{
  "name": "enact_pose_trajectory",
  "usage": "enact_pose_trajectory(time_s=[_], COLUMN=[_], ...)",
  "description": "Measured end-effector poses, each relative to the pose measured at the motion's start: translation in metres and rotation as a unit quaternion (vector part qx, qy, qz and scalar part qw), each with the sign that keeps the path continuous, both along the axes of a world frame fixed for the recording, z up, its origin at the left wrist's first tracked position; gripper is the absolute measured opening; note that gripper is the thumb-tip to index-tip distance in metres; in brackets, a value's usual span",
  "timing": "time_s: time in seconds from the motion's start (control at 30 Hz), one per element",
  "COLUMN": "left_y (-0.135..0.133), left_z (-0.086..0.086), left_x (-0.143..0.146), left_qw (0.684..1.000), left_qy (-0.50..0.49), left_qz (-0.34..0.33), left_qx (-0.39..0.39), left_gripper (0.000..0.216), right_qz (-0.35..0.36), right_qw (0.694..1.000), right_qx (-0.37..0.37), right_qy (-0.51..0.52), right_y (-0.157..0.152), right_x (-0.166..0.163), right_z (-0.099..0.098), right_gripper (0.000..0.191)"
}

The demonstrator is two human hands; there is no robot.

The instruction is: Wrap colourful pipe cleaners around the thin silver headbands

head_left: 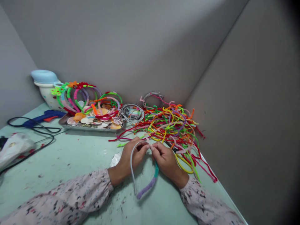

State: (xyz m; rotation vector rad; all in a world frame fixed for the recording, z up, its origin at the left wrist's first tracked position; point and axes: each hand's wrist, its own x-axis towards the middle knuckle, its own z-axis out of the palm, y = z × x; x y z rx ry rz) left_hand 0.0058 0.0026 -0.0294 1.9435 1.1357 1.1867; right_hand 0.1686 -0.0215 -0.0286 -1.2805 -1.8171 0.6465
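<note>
Above the near middle of the table, a grey headband (131, 161) arches between my hands. One end of it is wrapped in fuzzy purple (147, 188) and teal (156, 169) pipe cleaner; the rest of the visible band is bare. My left hand (134, 153) is closed, its thumb and finger pinching the top of the arch. Right beside it, my right hand (165, 157) pinches the same spot, fingertips touching the left ones. A pale pink fuzzy bit (147, 137) shows just above the fingertips; whether it is attached to the band is hidden.
A heap of coloured pipe cleaners (168, 122) lies behind my right hand, with yellow-handled scissors (185, 164) partly under it. Grey bands (132, 114) lie beside a metal tray (91, 128) of shells and finished headbands. Left are a blue glue gun (42, 118), its cable and a bin (45, 89).
</note>
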Motion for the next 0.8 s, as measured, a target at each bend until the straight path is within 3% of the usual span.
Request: enact_pose_trajectory(time_s=[0.5,0.8], left_y=[-0.0027,0.0015], left_z=[0.0025,0.0], left_x=[-0.0035,-0.0023], left_qw=[0.998,0.999], left_qy=[0.056,0.019], left_qz=[-0.021,-0.017], left_qx=[0.037,0.027], left_gripper=[0.02,0.017], right_qz=[0.015,0.022], right_qw=[1.0,0.998], right_qx=[0.005,0.039], right_qy=[-0.013,-0.036], right_y=[-0.0002,0.0008], right_x=[0.0013,0.0024], right_z=[0.0009,-0.0005], right_gripper=[0.023,0.021])
